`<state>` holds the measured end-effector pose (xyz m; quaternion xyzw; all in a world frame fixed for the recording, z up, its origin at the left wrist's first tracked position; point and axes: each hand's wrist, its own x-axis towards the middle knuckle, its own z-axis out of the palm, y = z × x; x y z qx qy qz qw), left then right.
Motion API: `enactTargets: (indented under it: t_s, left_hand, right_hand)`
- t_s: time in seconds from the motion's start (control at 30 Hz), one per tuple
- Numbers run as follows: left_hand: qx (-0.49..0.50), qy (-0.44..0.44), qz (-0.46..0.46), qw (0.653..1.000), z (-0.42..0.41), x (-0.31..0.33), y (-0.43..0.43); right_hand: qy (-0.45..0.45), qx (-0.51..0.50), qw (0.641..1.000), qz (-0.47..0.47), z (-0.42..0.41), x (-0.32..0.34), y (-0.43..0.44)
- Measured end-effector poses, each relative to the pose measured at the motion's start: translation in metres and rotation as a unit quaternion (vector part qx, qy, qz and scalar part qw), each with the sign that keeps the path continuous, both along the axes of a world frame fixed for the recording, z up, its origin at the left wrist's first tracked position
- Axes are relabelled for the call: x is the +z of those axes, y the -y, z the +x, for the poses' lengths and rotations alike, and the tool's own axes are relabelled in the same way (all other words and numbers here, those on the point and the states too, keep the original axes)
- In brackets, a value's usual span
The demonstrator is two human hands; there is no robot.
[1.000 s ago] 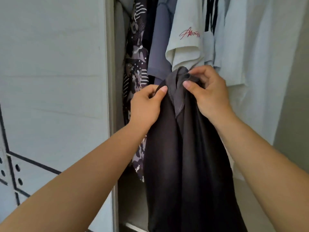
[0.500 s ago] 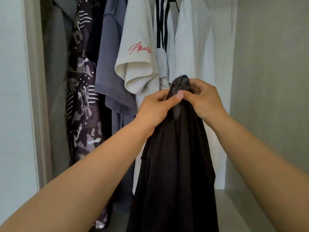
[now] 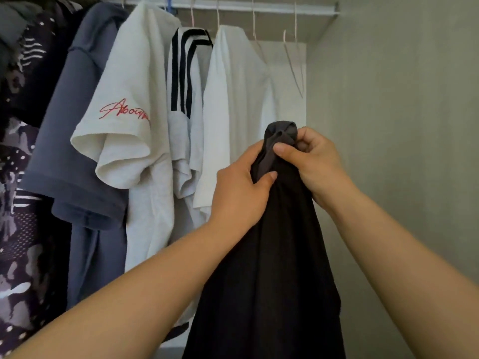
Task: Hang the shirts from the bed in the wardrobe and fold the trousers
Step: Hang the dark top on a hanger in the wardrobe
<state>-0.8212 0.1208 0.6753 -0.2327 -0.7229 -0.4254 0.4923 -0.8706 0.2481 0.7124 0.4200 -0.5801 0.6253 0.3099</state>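
Moved: both hands and the bunched cloth sit further right along the hanging row than half a second ago. The left thumb has dropped below the right thumb, where before the tips met, and the rail and hanger hooks have come into view overhead.
Dark shirt point(image 3: 272, 255): held up in front of the open wardrobe, gathered into a tight bunch at its top. A grey fold pokes out just above the right grip, and the rest hangs straight down between the forearms and out of the bottom of the view.
Left grip point(image 3: 238, 193): closed on the cloth just under the bunch, with the thumb pressed across the front and the fingers wrapped round behind.
Right grip point(image 3: 313, 161): just above and right of the left grip, fingers curled tight, thumb pinching the top of the bunch.
Plain white shirt point(image 3: 233, 86): hanging directly behind both grips.
Striped tee point(image 3: 181, 86): up and left of the left grip, with black bands at the shoulder.
White tee point(image 3: 140, 99): further left, with red script on the sleeve.
Blue shirt point(image 3: 77, 125): left again.
Patterned shirt point(image 3: 18, 203): far left, at the edge of the view.
Bare hangers point(image 3: 294, 63): high above the right grip.
Rail point(image 3: 233, 7): above both grips, carrying every hook.
Wardrobe side wall point(image 3: 388, 125): plain grey, to the right of the right grip.
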Motion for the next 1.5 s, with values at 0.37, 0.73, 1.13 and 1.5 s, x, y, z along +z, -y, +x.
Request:
enactTargets:
  t_s: [0.37, 0.73, 1.13, 1.5]
  left_hand:
    - [0.001, -0.059, 0.059, 0.997, -0.059, 0.059, -0.078]
    - [0.035, -0.06, 0.072, 0.995, -0.102, 0.1, -0.078]
    - [0.048, -0.096, 0.105, 0.989, -0.15, 0.134, -0.047]
    - [0.028, -0.079, 0.102, 0.991, -0.184, 0.148, -0.015]
  right_hand:
    - [-0.072, -0.134, 0.988, 0.037, -0.044, 0.059, -0.053]
    - [-0.065, -0.203, 0.972, 0.095, -0.089, 0.107, -0.046]
    - [0.014, -0.262, 0.963, 0.057, -0.126, 0.184, -0.054]
    - [0.094, -0.175, 0.978, 0.061, -0.098, 0.264, -0.009]
